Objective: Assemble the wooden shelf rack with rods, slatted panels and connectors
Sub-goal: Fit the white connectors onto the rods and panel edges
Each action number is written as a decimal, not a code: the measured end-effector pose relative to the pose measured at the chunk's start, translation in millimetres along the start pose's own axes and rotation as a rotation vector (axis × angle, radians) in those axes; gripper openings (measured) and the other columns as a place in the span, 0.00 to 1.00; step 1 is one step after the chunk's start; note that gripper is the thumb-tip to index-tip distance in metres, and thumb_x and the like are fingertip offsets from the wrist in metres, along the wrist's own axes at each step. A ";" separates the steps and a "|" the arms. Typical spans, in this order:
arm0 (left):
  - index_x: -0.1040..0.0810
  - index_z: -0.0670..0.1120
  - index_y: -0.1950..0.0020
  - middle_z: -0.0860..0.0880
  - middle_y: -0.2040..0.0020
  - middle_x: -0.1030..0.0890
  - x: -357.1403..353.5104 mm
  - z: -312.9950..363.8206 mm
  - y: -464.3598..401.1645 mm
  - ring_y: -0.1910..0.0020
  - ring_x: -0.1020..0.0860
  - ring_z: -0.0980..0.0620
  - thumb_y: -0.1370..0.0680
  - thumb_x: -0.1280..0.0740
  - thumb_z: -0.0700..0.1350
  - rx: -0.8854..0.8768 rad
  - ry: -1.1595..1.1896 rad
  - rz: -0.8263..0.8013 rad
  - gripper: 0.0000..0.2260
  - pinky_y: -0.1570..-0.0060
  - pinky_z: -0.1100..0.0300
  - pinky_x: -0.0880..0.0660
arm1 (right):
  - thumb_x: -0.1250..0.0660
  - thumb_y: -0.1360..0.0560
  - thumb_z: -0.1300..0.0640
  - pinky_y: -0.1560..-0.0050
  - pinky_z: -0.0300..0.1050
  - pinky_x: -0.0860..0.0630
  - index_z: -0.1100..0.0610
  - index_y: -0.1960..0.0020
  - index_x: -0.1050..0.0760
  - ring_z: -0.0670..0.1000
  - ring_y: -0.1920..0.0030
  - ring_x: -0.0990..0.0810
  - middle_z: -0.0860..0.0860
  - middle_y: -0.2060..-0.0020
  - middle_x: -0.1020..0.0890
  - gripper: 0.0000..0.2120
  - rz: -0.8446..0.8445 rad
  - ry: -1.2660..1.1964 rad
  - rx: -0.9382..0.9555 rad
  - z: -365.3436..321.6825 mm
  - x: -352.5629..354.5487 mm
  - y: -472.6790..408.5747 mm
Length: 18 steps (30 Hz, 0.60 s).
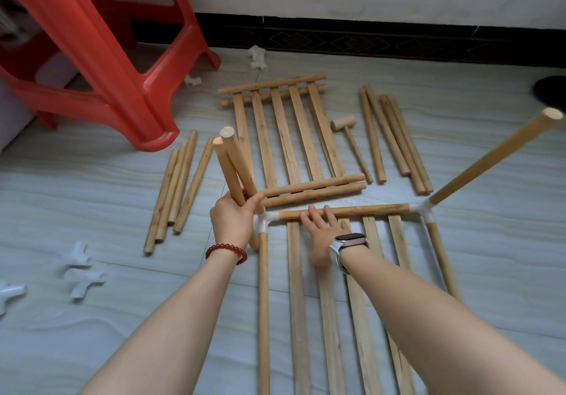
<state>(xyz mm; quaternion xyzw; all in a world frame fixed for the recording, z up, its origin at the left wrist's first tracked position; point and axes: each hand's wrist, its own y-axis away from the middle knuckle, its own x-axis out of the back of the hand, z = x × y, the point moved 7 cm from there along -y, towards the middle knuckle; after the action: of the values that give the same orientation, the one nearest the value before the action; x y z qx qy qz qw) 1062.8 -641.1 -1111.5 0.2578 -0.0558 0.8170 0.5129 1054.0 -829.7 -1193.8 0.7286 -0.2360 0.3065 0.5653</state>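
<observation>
My left hand (233, 217) grips two wooden rods (233, 165) that stand upright over the white corner connector (264, 222) at the near panel's far left corner. My right hand (322, 233) lies flat with straight fingers on that slatted panel (297, 303), fingertips touching its far crossbar (367, 210). At the panel's far right corner a second white connector (425, 210) holds a rod (493, 157) that slants up to the right. Another slatted panel (288, 137) lies flat on the floor beyond.
Loose rods lie left (176, 192) and right (395, 140) of the far panel, beside a small wooden mallet (349, 140). White connectors sit at the lower left (81, 270) and near the wall (257, 56). A red plastic stool (101, 58) stands at the left.
</observation>
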 end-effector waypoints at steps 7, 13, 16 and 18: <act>0.20 0.44 0.53 0.48 0.57 0.18 -8.6 -3.2 8.3 0.53 0.21 0.48 0.25 0.31 0.50 0.054 -0.020 -0.067 0.09 0.52 0.57 0.26 | 0.44 0.28 0.62 0.27 0.57 0.59 0.46 0.24 0.63 0.54 0.26 0.68 0.45 0.26 0.67 0.40 -0.002 -0.012 0.018 6.2 1.3 -3.7; 0.22 0.49 0.53 0.55 0.60 0.22 5.8 -22.7 29.8 0.55 0.24 0.53 0.21 0.40 0.53 0.135 0.123 -0.086 0.11 0.61 0.63 0.31 | 0.44 0.23 0.60 0.26 0.52 0.47 0.55 0.26 0.42 0.53 0.24 0.53 0.50 0.24 0.48 0.26 0.195 -0.189 0.084 -0.1 17.9 12.9; 0.24 0.50 0.59 0.50 0.54 0.23 11.6 -18.4 41.8 0.56 0.26 0.56 0.21 0.41 0.54 0.055 0.058 -0.145 0.12 0.60 0.64 0.33 | 0.40 0.23 0.57 0.36 0.41 0.37 0.56 0.32 0.32 0.52 0.33 0.32 0.52 0.34 0.28 0.20 0.288 -0.413 0.195 -28.7 10.2 43.7; 0.26 0.52 0.62 0.49 0.56 0.23 14.6 -12.4 51.0 0.60 0.26 0.57 0.21 0.41 0.55 0.012 0.033 -0.190 0.13 0.62 0.64 0.33 | 0.37 0.24 0.55 0.46 0.37 0.33 0.53 0.32 0.31 0.50 0.45 0.26 0.50 0.42 0.25 0.20 0.235 -0.537 0.289 -54.2 0.5 64.8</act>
<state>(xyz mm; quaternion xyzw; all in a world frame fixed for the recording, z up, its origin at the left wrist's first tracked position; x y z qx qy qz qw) 1009.2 -648.8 -1106.4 0.2515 -0.0179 0.7691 0.5872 999.9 -793.4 -1140.0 0.8239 -0.4131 0.1966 0.3345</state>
